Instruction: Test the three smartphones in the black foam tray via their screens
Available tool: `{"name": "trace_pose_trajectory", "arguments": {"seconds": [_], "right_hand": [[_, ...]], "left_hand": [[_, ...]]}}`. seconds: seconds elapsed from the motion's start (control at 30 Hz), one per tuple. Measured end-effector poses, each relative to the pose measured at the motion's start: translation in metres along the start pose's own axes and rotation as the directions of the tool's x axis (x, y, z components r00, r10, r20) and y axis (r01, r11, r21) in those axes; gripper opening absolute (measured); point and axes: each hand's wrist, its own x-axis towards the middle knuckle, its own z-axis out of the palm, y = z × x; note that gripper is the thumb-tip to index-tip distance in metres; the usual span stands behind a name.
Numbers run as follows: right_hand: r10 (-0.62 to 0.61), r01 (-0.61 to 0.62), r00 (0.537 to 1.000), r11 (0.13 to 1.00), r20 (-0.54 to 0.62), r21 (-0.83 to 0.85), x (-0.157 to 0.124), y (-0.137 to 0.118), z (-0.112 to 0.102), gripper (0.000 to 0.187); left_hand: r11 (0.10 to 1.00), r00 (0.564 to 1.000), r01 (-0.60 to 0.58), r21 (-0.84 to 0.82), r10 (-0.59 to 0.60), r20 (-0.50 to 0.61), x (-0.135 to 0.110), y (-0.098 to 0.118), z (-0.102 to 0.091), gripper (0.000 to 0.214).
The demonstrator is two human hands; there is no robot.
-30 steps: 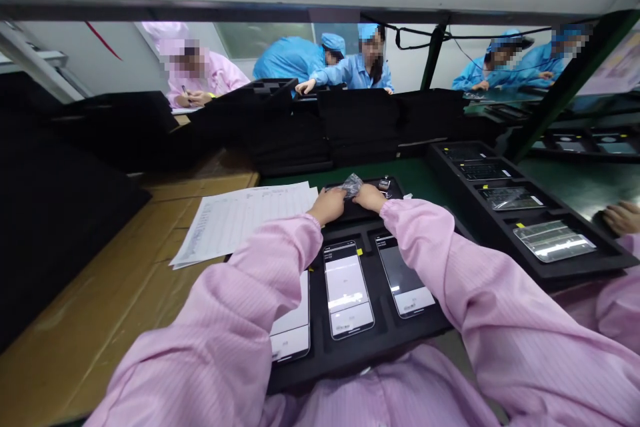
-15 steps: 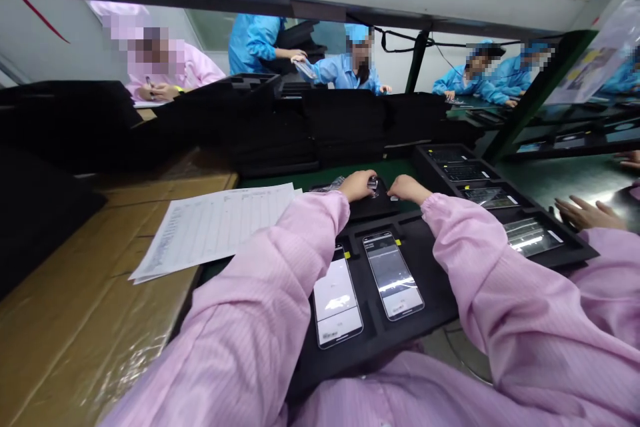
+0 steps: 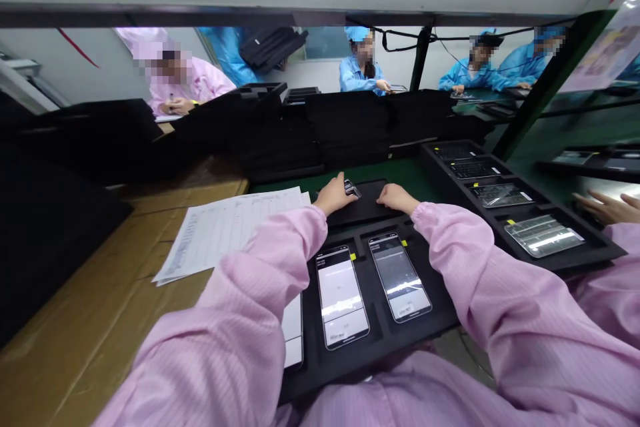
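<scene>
phones [image 3: 343, 293] lie nearer than both hands; the left hand [image 3: 331, 196] pinches a small shiny piece [image 3: 352, 191].
the piece, at the left fingertips, looks light and stiff, probably slick, so best taken by its edges. the right hand [image 3: 397, 198], just to its right, has its fingertips drawn together; whether they grip anything i cannot tell. a dark panel [image 3: 369, 200] lies between the hands, black stacks [image 3: 345, 123] beyond them.

Left hand [image 3: 334, 196] shifted leftward, small silver item [image 3: 351, 188] moved with it
</scene>
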Motion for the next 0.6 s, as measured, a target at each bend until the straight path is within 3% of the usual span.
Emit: {"name": "trace_pose_trajectory", "arguments": {"seconds": [0.1,0.27,0.47,0.6], "right_hand": [[0.023,-0.023,1.000,0.999,0.013,-0.030,0.006,-0.004,0.000,0.024],[0.090,-0.084,0.994,0.992,0.067,-0.090,0.008,-0.010,-0.008,0.022],[0.102,-0.095,0.993,0.989,0.063,-0.112,-0.006,-0.011,-0.012,0.025],[0.024,-0.024,1.000,0.992,-0.001,-0.126,-0.025,-0.018,-0.022,0.025]], "left_hand": [[0.996,0.998,0.053,0.067,-0.050,-0.048,-0.015,0.006,0.002,0.088],[0.986,0.994,0.080,0.144,-0.090,0.062,-0.027,-0.006,-0.003,0.047],[0.989,0.988,-0.038,0.146,0.015,0.156,-0.028,-0.029,-0.013,0.028],[0.986,0.984,-0.103,0.134,0.081,0.162,-0.034,-0.031,-0.027,0.042]]}}
